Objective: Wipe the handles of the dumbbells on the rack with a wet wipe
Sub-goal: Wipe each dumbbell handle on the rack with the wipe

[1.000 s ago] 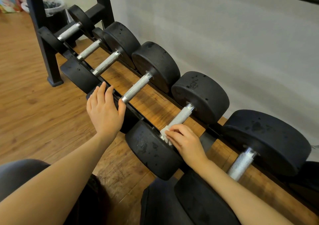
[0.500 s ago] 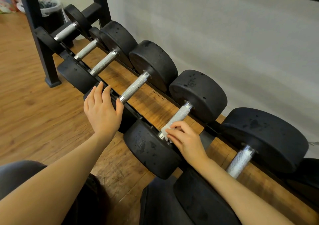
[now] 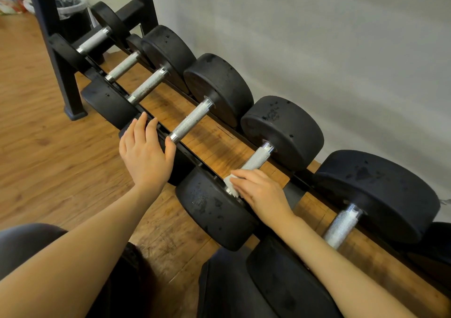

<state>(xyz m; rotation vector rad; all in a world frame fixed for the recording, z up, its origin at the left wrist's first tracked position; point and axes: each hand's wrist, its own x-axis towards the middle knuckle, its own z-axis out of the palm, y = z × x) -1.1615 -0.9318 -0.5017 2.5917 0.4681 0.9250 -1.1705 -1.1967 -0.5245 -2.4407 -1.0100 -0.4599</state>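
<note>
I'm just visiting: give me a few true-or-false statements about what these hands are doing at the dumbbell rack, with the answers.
1. The right hand presses a white wipe on a dumbbell handle. True.
2. The left hand holds a second wipe. False: it holds nothing and rests flat on a black dumbbell head.
3. The dumbbells lie on a metal table. False: they sit on a black rack over a wooden floor.
4. The wipe is at the handle's near end. True.
</note>
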